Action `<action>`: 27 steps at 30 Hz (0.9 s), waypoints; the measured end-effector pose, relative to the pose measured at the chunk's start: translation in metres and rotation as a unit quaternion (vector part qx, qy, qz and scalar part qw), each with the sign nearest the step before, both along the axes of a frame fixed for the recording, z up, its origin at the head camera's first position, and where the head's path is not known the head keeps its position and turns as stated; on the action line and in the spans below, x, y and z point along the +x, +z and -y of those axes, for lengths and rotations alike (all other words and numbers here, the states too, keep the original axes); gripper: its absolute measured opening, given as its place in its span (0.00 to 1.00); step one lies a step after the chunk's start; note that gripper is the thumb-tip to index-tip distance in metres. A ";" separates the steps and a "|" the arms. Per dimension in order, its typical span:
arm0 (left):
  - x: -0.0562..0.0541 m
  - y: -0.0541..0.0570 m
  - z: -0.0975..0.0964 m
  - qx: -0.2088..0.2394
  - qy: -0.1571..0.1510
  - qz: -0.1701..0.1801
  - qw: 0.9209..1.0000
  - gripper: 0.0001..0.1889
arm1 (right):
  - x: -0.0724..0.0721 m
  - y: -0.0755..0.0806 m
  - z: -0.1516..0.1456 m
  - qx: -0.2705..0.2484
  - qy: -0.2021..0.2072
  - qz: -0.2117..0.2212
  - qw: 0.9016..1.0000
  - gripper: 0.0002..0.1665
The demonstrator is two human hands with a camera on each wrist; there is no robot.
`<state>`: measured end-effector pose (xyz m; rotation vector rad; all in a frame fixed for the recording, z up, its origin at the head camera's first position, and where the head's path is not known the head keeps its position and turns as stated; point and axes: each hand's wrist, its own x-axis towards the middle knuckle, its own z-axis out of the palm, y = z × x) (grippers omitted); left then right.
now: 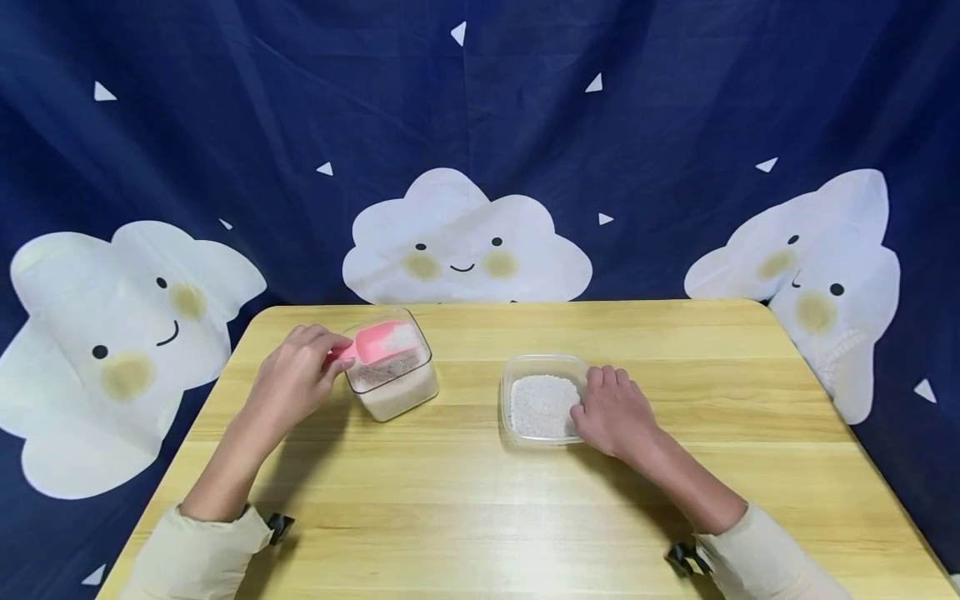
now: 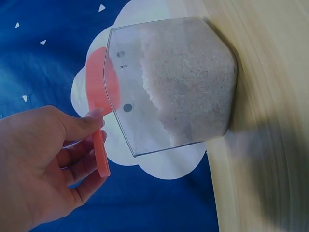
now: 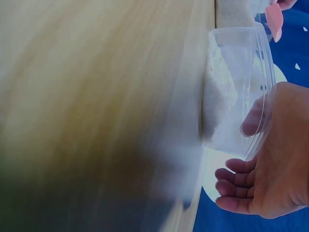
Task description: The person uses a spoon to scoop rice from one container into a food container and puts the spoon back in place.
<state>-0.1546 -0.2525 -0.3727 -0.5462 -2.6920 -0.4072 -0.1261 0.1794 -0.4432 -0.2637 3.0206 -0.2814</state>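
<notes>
1. The left hand (image 1: 296, 375) is pinching the handle of the pink scoop (image 1: 371, 343) between its thumb and curled fingers, the grip narrow.
2. The right hand (image 1: 617, 410) is gripping the near-right wall of the clear tub (image 1: 506, 400), its thumb sitting inside the rim and its fingers lying outside.
3. The left forearm is slanting up and inward from the lower left, the back of the hand facing upward; the right forearm is slanting inward from the lower right. Pale sleeves (image 1: 197, 554) are covering both arms up to near the wrists.
4. The scoop's bowl is lying over the mouth of the clear jar (image 1: 401, 402), just right of the left hand, and is carrying white grains; whether it is touching the rim, I cannot tell.
5. The jar is standing on the worktop (image 1: 465, 508), holding pale grains.
6. The tub is resting to the jar's right, apart from it, with white grains (image 1: 545, 405) covering its bottom.
</notes>
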 end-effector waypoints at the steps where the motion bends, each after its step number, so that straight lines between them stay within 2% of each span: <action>1: 0.000 0.000 0.000 0.000 -0.001 -0.002 1.000 0.10 | 0.000 0.000 0.000 0.001 0.000 -0.001 1.000 0.19; 6: 0.001 0.002 -0.004 0.003 -0.004 -0.011 1.000 0.11 | 0.000 0.000 0.000 -0.001 0.001 -0.005 1.000 0.18; 14: 0.001 0.003 -0.012 0.012 -0.006 -0.003 1.000 0.11 | 0.001 0.002 0.000 -0.004 -0.003 0.002 1.000 0.18; 27: 0.003 0.004 -0.027 0.015 -0.019 -0.010 1.000 0.12 | -0.001 -0.001 0.001 -0.009 -0.006 0.002 1.000 0.19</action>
